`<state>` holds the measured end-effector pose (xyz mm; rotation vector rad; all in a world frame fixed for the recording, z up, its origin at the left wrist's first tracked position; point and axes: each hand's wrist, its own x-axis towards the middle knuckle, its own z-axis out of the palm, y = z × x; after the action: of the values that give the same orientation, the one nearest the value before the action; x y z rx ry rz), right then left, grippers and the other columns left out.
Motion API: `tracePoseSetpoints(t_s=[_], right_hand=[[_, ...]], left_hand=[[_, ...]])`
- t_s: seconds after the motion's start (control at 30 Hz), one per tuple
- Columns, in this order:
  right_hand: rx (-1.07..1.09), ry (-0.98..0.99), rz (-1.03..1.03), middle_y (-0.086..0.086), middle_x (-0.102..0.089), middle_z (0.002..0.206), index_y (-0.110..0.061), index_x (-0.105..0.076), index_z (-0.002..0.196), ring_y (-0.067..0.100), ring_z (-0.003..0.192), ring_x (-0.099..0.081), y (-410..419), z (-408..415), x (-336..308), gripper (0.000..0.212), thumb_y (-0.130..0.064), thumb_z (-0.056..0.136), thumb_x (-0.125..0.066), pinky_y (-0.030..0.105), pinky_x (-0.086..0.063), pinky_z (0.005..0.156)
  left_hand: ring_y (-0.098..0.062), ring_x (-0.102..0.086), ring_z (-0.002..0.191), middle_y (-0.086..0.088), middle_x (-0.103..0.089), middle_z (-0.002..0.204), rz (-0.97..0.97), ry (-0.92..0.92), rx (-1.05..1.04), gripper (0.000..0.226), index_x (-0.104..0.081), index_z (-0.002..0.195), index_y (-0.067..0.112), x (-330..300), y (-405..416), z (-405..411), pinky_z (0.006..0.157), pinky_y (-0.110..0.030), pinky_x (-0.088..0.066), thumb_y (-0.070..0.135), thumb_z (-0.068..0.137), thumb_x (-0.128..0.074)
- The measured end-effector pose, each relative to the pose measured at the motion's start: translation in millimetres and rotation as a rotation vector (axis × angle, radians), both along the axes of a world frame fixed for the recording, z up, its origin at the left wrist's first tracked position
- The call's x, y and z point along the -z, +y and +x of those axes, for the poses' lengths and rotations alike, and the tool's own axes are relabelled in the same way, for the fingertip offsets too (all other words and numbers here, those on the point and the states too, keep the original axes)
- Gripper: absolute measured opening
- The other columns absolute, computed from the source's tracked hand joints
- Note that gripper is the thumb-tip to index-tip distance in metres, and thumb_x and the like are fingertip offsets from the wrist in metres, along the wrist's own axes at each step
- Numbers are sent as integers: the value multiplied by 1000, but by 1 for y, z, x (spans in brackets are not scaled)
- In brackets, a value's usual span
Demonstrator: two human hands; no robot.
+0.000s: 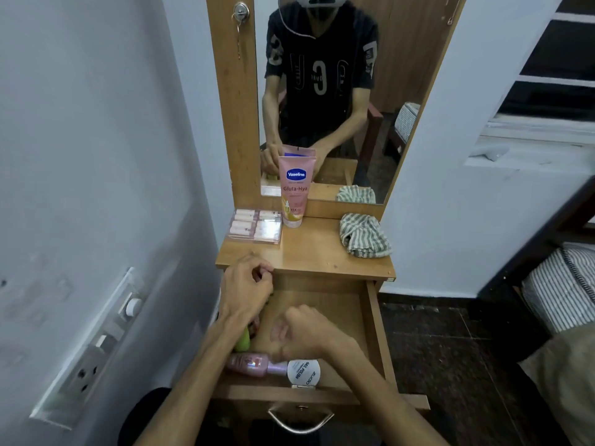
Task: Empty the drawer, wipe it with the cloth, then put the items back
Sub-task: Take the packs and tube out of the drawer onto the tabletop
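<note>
The drawer [375, 320] stands pulled out below the worktop [315, 252], and what remains in it lies along its near-left side. A pink bottle [249, 365] lies on its side, long axis running left to right along the front wall, with a round white nail-polish tub [303, 371] touching its cap end. A green item [242, 341] sits just behind, half hidden under the left forearm.

The right hand [304, 333] hovers directly above the pink bottle and tub, fingers loosely curled and holding nothing, so it is the nearer hand; a short drop toward the person would reach them. The left hand [246, 289] is raised at the drawer's far-left corner, beside the worktop edge, fingers curled; whether it pinches something I cannot tell.

Already out on the worktop: a Vaseline tube [294, 191], a clear box of tubes [256, 226] and the striped cloth [363, 235]
</note>
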<state>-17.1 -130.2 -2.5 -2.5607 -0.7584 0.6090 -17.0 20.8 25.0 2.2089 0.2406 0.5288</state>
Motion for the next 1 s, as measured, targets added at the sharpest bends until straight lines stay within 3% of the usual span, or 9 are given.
tracePoseSetpoints(t_s=[0.17,0.27,0.37,0.5,0.57,0.67,0.73,0.83,1.0], right_hand=[[-73,-48,-99,6,-75,106,-23,-72,100,32,103,-66,2,-24,23,21,-28,80,-73,34,-48,89],[-65,-69,-93,7,-74,110,-24,-72,104,32,107,-64,1,-28,25,21,-29,84,-72,36,-44,96],[-33,-24,-32,2,-76,106,-22,-75,102,26,103,-68,-4,-28,22,22,-33,83,-75,33,-47,94],[60,61,144,-15,-68,78,-26,-79,94,2,75,-63,-15,-25,5,25,-40,73,-85,17,-46,66],[130,84,286,-12,-70,70,-26,-80,85,-3,65,-60,-24,-23,-11,22,-40,68,-85,18,-45,59],[244,99,526,-2,-78,85,-21,-81,85,3,77,-67,-41,-14,-37,18,-30,70,-81,33,-56,74],[293,89,646,1,-79,93,-19,-81,91,10,87,-70,-52,-5,-54,15,-20,76,-80,30,-56,83],[367,29,794,2,-78,96,-15,-82,99,12,89,-71,-62,10,-77,17,-10,84,-77,20,-54,82],[411,-14,895,-9,-77,92,-22,-80,101,9,94,-71,-62,34,-97,23,-6,85,-74,23,-60,80]], left_hand=[[-11,-64,58,13,-65,61,1,80,14,20,-75,80,24,-1,0,-26,65,-30,-54,7,81,-64],[-10,-64,60,10,-66,63,33,96,21,21,-75,79,26,-4,1,-35,66,-31,-55,8,81,-65],[-8,-63,64,11,-69,71,63,113,40,21,-75,78,28,-7,1,-42,68,-31,-54,9,82,-66],[-8,-65,61,12,-68,67,62,140,67,21,-73,79,30,-8,4,-49,69,-34,-58,11,82,-65],[-7,-66,58,13,-68,64,56,151,86,21,-73,80,31,-6,5,-51,67,-35,-59,12,81,-65],[-4,-64,58,14,-69,69,44,155,164,17,-72,81,32,-4,1,-52,65,-32,-59,15,81,-67],[-2,-64,66,16,-70,76,27,155,235,15,-74,84,31,-4,-5,-51,67,-23,-54,17,83,-69],[0,-63,81,17,-71,82,-14,164,312,15,-75,93,31,-6,-18,-50,69,-11,-47,20,83,-72],[-3,-65,76,14,-71,81,-110,113,314,26,-73,99,31,-10,-37,-33,66,-14,-48,26,75,-79]])
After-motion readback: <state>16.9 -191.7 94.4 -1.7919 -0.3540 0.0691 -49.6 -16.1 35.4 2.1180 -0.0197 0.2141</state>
